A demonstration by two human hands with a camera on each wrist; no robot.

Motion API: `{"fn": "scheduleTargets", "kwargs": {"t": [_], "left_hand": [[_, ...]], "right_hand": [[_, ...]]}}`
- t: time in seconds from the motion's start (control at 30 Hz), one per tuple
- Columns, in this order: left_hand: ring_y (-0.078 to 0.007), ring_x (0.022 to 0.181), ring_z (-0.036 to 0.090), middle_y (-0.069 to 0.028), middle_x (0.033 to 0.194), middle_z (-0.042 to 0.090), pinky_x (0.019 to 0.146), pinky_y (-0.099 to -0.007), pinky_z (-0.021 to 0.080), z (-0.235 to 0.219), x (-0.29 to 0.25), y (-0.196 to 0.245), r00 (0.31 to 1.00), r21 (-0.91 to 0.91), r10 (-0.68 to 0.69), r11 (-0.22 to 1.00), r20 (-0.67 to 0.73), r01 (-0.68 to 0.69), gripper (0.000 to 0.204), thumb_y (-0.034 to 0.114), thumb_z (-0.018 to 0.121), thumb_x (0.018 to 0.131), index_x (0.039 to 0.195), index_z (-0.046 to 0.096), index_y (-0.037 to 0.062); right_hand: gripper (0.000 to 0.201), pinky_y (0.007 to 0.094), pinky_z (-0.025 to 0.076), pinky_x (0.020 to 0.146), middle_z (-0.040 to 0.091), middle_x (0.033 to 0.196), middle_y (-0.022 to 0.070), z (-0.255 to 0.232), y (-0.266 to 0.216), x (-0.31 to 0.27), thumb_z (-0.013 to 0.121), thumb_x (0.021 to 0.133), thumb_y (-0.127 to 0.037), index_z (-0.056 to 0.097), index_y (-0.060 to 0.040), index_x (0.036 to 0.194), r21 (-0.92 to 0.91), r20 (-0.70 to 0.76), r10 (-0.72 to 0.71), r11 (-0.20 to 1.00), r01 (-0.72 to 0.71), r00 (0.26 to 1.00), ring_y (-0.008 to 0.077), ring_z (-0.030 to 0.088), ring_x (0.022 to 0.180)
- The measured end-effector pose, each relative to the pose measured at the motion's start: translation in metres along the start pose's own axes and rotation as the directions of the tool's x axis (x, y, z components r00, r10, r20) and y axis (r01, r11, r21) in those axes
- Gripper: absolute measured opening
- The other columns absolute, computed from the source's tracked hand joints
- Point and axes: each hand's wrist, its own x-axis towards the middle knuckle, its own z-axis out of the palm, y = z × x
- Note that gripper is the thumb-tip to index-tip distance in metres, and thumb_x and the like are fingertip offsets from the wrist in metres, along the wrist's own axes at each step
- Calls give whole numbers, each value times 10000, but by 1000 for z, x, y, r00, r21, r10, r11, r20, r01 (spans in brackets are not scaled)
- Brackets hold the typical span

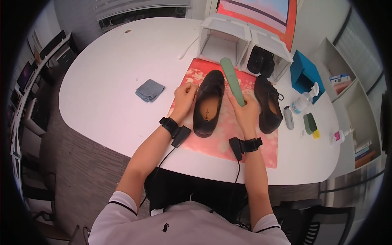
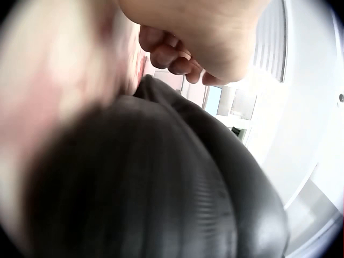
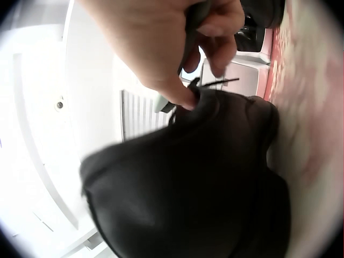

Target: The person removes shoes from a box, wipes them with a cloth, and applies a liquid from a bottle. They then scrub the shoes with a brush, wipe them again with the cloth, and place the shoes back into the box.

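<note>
A black shoe [image 1: 208, 104] with a tan insole lies on a red patterned mat, toe pointing away. Beside its left edge is my left hand [image 1: 185, 98], fingers loosely curled; nothing shows in its grasp. The left wrist view has this shoe large below the curled fingers [image 2: 164, 55]. My right hand [image 1: 246, 112] grips the lower end of a long, flat green tool [image 1: 232, 77] with a rounded tip, slanting up between the two shoes. To its right sits the other black shoe [image 1: 269, 105], with laces. This laced shoe [image 3: 188, 183] fills the right wrist view below the hand.
Two white boxes stand behind the mat [image 1: 226, 149], one [image 1: 270, 51] holding black shoes. Rightward are a teal box [image 1: 304, 71], a pump bottle [image 1: 303, 103], a grey object [image 1: 288, 117] and a green brush [image 1: 310, 122]. A folded grey cloth [image 1: 150, 90] lies left.
</note>
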Motion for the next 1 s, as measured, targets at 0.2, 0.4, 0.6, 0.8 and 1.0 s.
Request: {"fn": "scheduleTargets", "kwargs": {"t": [0.2, 0.4, 0.6, 0.8, 1.0], "left_hand": [[-88, 678, 571, -34, 799, 658, 608, -237, 447, 5, -16, 46, 994, -214, 93, 974, 55, -79, 258, 232, 625, 951, 913, 709, -9], [-98, 791, 600, -59, 1001, 682, 685, -225, 465, 5, -18, 54, 991, -323, 132, 939, 29, -116, 323, 251, 622, 967, 1167, 643, -2], [-91, 794, 585, -26, 925, 662, 680, -240, 463, -9, -10, 49, 995, -376, -10, 926, 96, 46, 337, 263, 632, 963, 1177, 627, 2], [-155, 898, 599, -66, 988, 661, 773, -292, 479, 3, -14, 51, 964, -218, 256, 947, 66, -237, 314, 275, 623, 965, 1121, 658, 5], [-227, 1022, 614, -142, 1124, 653, 901, -336, 468, -1, 0, 21, 989, -78, 140, 987, -48, -143, 412, 320, 535, 1004, 1213, 612, -27]], "right_hand": [[210, 411, 454, 614, 561, 808, 148, 11, -39, -3, 677, 901, -180, 586, 9, 913, 38, -49, -272, 961, 273, 961, 333, 591, 676], [153, 460, 521, 650, 533, 1006, 146, 36, -78, -12, 592, 923, -142, 578, -34, 1030, -232, 263, -354, 880, 415, 898, 365, 635, 791], [279, 466, 499, 743, 569, 1050, 171, 43, -93, -15, 564, 923, -116, 569, -41, 1191, -96, 425, -226, 952, 291, 877, 382, 616, 884], [549, 474, 516, 709, 595, 1050, 210, 56, -85, -10, 605, 892, -124, 413, -37, 1399, -27, 169, -366, 926, 375, 915, 403, 642, 865], [418, 352, 477, 621, 601, 827, 82, 18, -62, 28, 709, 887, -260, 543, 4, 1166, 187, -81, -94, 976, 107, 992, 196, 623, 753]]}}
